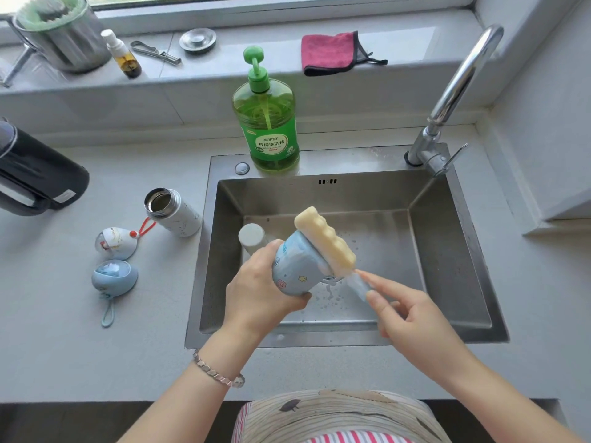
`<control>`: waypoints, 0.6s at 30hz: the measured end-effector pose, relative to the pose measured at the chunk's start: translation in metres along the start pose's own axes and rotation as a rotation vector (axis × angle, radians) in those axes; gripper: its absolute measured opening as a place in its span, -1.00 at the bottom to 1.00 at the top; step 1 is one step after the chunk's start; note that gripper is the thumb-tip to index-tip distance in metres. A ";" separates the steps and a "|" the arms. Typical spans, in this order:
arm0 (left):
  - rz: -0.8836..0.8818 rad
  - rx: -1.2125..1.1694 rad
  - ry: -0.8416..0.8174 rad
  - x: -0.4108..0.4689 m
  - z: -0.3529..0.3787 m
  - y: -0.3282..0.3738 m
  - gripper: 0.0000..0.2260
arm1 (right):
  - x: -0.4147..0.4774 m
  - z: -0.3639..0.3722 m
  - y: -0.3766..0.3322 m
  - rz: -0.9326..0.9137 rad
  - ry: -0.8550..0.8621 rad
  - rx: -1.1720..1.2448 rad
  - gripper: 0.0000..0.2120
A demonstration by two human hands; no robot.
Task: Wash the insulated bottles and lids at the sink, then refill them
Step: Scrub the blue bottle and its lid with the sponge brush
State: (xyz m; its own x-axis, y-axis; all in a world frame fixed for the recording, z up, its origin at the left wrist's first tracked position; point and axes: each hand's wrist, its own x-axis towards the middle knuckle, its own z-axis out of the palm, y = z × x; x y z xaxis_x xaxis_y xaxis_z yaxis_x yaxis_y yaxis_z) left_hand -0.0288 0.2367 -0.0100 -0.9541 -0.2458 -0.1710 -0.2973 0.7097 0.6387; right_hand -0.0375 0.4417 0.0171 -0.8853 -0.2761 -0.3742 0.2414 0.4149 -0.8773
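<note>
Over the steel sink [454,251], my left hand [259,292] grips a pale blue insulated bottle [295,266] with cartoon prints, tilted with its mouth toward the right. My right hand [406,311] holds the clear handle of a sponge brush [324,241]; its yellow sponge head lies against the bottle's side. A white insulated bottle [174,211] stands open on the counter to the left of the sink. Two lids with loops lie near it, a white one [115,243] and a blue one [113,278]. A white cylinder [252,236] sits in the sink behind my left hand.
A green dish soap pump bottle [267,123] stands on the sink's back rim, the tap [447,103] at its right corner. A black kettle [35,174] is at the far left. On the window ledge are a pink cloth [329,52], a small spray bottle [123,54] and a metal pot [60,33].
</note>
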 end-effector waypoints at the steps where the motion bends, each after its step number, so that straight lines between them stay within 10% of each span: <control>1: 0.025 0.019 0.004 -0.001 0.000 0.000 -0.36 | 0.005 -0.001 0.003 0.026 0.009 0.004 -0.69; 8: 0.365 0.296 0.045 0.004 0.006 -0.009 -0.29 | 0.028 0.000 0.010 0.141 0.173 0.153 -0.77; 18: 0.864 0.550 -0.068 0.027 0.007 -0.010 -0.26 | 0.036 0.011 0.003 0.341 -0.162 0.126 -0.62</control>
State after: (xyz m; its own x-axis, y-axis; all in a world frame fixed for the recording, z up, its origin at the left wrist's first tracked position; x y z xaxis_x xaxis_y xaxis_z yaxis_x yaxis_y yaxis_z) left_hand -0.0518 0.2280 -0.0265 -0.8451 0.5182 0.1312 0.5331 0.8352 0.1350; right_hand -0.0646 0.4235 -0.0025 -0.6743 -0.2783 -0.6840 0.5665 0.3993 -0.7209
